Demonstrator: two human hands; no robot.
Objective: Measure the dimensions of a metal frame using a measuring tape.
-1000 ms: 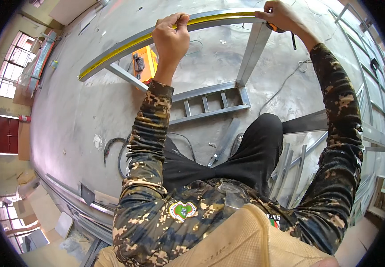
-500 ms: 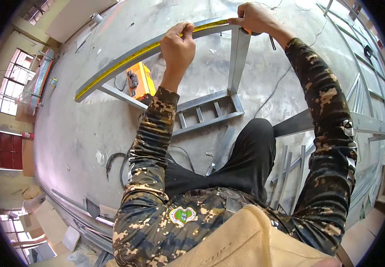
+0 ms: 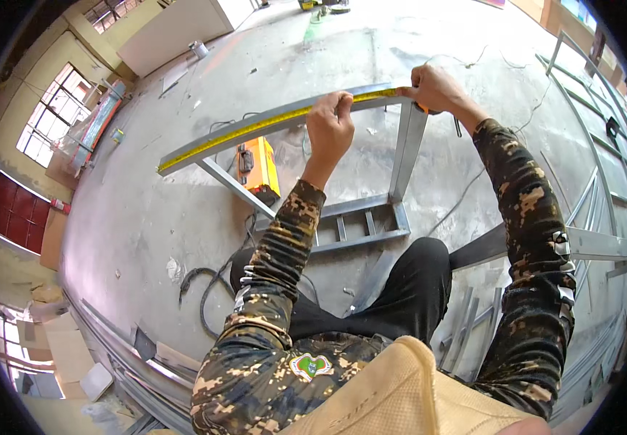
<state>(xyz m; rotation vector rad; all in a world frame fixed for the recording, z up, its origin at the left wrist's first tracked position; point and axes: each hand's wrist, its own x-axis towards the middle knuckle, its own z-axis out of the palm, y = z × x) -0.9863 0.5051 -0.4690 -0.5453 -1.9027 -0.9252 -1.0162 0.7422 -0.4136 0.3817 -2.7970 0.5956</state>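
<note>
A long grey metal bar (image 3: 205,141) forms the top of a steel frame on a concrete floor. A yellow tape measure blade (image 3: 255,125) lies stretched along that bar. My left hand (image 3: 329,125) pinches the blade against the bar near its middle. My right hand (image 3: 435,88) grips the orange tape measure case at the bar's right end, above an upright post (image 3: 407,148). Both sleeves are camouflage patterned.
An orange welding machine (image 3: 258,168) sits on the floor under the bar, with black cables (image 3: 205,286) trailing from it. A short laddered frame section (image 3: 360,225) lies by my knee. More steel frames (image 3: 596,181) stand at the right, and stacked metal profiles (image 3: 121,351) at the lower left.
The view has shifted so the bar and both hands sit lower in the picture. My left hand has slid slightly right along the tape. Both hands keep their hold.
</note>
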